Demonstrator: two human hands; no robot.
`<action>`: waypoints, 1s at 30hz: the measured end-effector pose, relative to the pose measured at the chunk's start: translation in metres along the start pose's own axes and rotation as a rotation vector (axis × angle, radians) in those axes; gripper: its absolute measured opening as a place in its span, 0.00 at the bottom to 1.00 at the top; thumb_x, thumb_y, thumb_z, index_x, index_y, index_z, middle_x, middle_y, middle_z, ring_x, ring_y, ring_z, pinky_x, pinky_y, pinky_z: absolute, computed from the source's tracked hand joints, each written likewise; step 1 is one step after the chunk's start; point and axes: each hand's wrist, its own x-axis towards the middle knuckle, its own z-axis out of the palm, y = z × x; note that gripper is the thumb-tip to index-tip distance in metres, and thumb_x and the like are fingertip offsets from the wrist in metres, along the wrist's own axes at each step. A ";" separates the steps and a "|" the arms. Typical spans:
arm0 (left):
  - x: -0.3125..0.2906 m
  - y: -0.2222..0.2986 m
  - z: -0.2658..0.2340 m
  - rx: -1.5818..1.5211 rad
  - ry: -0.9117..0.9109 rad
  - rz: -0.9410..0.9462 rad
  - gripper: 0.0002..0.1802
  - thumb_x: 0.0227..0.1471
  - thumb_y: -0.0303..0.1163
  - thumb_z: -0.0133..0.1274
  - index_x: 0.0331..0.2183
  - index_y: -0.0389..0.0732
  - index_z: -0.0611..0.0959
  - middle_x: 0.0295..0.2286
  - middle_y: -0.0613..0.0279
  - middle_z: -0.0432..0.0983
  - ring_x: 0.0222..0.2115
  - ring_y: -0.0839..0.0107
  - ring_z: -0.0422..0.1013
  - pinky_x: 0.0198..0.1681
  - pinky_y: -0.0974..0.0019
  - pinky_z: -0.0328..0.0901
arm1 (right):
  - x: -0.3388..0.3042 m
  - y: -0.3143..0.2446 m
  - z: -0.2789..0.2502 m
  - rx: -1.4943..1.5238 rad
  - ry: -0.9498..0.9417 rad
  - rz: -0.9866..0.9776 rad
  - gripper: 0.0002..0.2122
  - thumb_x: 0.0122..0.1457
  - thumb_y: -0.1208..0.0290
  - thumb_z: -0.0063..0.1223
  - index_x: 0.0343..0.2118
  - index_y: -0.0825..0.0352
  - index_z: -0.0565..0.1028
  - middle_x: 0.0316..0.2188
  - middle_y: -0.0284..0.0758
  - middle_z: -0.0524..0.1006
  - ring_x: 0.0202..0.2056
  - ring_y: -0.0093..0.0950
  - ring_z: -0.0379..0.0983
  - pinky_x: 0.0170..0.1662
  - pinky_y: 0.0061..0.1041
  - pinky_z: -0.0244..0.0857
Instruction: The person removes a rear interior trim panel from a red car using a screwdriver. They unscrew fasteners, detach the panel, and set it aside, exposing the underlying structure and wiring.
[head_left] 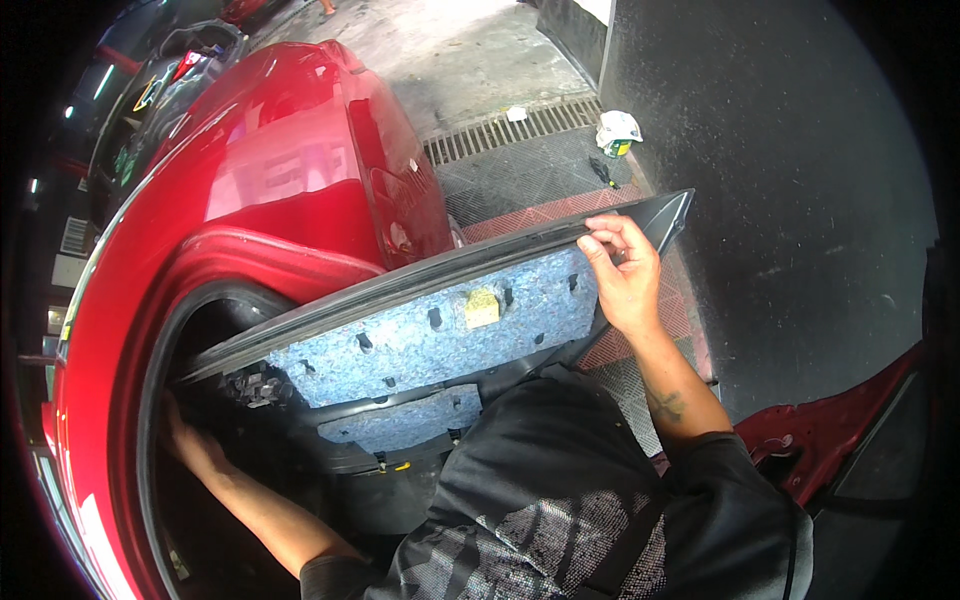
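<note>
A black car door trim panel (pixel 400 402) lies tilted across the front of me, its back side showing. Blue felt padding (pixel 400 340) with several dark slots covers much of that back, and a yellow foam block (pixel 482 309) sits on the felt. My right hand (pixel 625 270) pinches the panel's upper edge near its pointed right end, thumb on the felt side. At the far left, my left hand (pixel 190 445) reaches into shadow beside the panel's left end, inside the car's door opening. Its fingers are lost in the dark, so their grip is hidden.
A red car body (pixel 280 150) fills the left, with a black rubber door seal (pixel 150 400) round the opening. A dark wall (pixel 800 200) stands at right. Below it is a red door (pixel 830 410). A white-topped tub (pixel 618 135) stands near a floor grate (pixel 520 130).
</note>
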 end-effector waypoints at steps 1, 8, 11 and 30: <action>0.000 0.001 0.000 -0.005 -0.024 0.032 0.23 0.61 0.29 0.64 0.56 0.34 0.81 0.52 0.56 0.77 0.56 0.66 0.70 0.62 0.59 0.61 | 0.000 0.001 0.000 -0.004 0.001 -0.013 0.10 0.64 0.77 0.66 0.46 0.70 0.80 0.41 0.32 0.84 0.42 0.20 0.79 0.41 0.20 0.71; -0.004 0.008 0.016 0.106 -0.037 0.170 0.24 0.62 0.29 0.63 0.57 0.32 0.81 0.56 0.54 0.77 0.59 0.63 0.69 0.66 0.56 0.57 | 0.011 -0.005 -0.005 0.036 0.037 0.055 0.10 0.64 0.77 0.65 0.47 0.71 0.80 0.39 0.34 0.83 0.37 0.18 0.77 0.41 0.19 0.71; 0.004 0.001 0.007 0.031 -0.054 0.081 0.24 0.63 0.28 0.62 0.58 0.31 0.80 0.56 0.52 0.76 0.59 0.62 0.69 0.67 0.55 0.57 | 0.013 -0.010 -0.006 0.012 0.012 0.090 0.10 0.64 0.78 0.65 0.47 0.70 0.80 0.38 0.34 0.83 0.35 0.18 0.75 0.41 0.19 0.71; 0.001 -0.006 -0.009 0.050 -0.101 0.192 0.28 0.62 0.29 0.62 0.61 0.31 0.75 0.59 0.51 0.72 0.62 0.62 0.64 0.70 0.54 0.50 | 0.016 -0.002 -0.011 -0.063 0.006 0.047 0.11 0.62 0.78 0.67 0.47 0.71 0.80 0.40 0.33 0.84 0.41 0.20 0.79 0.45 0.20 0.72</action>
